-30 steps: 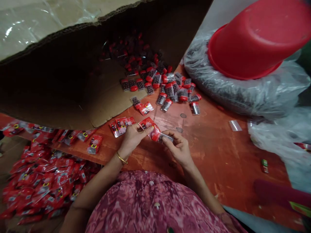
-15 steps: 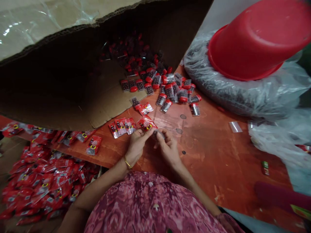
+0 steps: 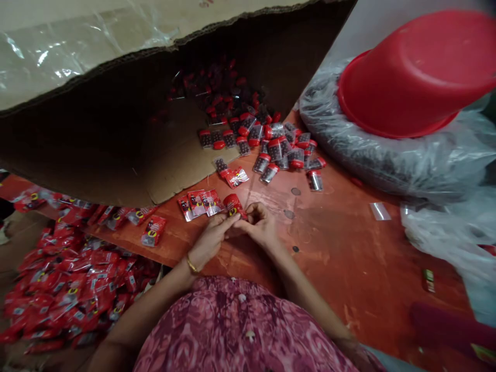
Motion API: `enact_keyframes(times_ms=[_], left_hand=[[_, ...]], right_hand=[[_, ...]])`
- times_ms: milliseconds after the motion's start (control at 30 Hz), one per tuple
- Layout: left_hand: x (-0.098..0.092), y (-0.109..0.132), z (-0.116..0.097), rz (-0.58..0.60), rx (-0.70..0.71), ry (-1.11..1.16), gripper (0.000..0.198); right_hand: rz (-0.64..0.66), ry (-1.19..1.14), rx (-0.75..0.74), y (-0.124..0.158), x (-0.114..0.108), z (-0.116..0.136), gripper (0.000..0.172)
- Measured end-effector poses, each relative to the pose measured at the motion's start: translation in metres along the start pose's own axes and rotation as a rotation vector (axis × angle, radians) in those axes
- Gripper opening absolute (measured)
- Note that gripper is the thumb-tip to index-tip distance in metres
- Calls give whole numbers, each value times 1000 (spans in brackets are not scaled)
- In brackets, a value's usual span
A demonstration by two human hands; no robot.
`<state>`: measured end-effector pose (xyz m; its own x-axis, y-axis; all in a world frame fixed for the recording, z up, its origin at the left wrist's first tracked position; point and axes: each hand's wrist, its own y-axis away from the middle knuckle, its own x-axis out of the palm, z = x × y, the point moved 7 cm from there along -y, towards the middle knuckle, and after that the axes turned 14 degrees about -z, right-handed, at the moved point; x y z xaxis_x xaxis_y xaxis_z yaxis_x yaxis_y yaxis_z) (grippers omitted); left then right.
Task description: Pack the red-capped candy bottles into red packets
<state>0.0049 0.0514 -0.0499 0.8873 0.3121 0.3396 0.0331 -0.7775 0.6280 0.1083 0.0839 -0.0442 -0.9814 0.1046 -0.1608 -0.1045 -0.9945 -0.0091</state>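
Observation:
Close in front of my body, both hands meet over a small red printed packet (image 3: pixel 234 205). My left hand (image 3: pixel 214 233) pinches its lower edge between thumb and fingers. My right hand (image 3: pixel 260 226) has its fingers curled in at the packet's right side, partly hiding it. Just left of the hands lie several flat red packets (image 3: pixel 198 203), overlapping in a row. Behind them, another red packet (image 3: pixel 237 177) rests beside a small clear container with a dark, dotted filling (image 3: pixel 221 165).
A big cardboard box (image 3: pixel 186 178) opens toward me, with red-capped containers (image 3: pixel 276 149) spilling out. Filled red packets (image 3: pixel 70 284) are heaped at lower left. At right, a red tub (image 3: pixel 414 77) sits upside down on a stuffed plastic bag (image 3: pixel 360 165). The table (image 3: pixel 333 268) is orange-red.
The packet has turned in my hands, and its red front now stands up above the fingers. My right hand's fingers have moved up to its side. The view has shifted slightly.

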Motion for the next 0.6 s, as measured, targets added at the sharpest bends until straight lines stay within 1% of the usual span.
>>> enact_keyframes(times_ms=[67,100,133,167,233,300,367,400,467,533,600], left_hand=[[-18,9,-6,-61,21,-50,42],[-32,13,-11,-127,66,-83,42],[-49,17,-19,-213,129,-134,42],[-68,22,-28,-310,199,-209,41],[-104,30,-49,-496,320,-458,39],[-133,37,-67,-632,345,-804,37],[-154,45,-85,-771,342,-1158,35],[-159,49,-93,-842,347,-1307,37],[-160,59,-104,-982,376,-1503,49],[-152,68,-109,-1107,421,-1555,58],[-141,74,-110,-1207,486,-1544,60]], right_hand=[[111,111,-122,-3,6,7,38],[125,191,-172,-8,5,10,36],[97,291,-216,-16,1,12,36],[36,408,-257,-26,-6,13,37],[-123,665,-356,-52,-23,16,42],[-209,887,-455,-74,-33,16,47],[-214,1016,-503,-88,-39,9,48],[-200,1045,-510,-90,-41,4,47],[-157,1050,-516,-83,-43,-4,42],[-128,1018,-531,-67,-45,-9,37],[-126,970,-548,-50,-47,-9,33]])
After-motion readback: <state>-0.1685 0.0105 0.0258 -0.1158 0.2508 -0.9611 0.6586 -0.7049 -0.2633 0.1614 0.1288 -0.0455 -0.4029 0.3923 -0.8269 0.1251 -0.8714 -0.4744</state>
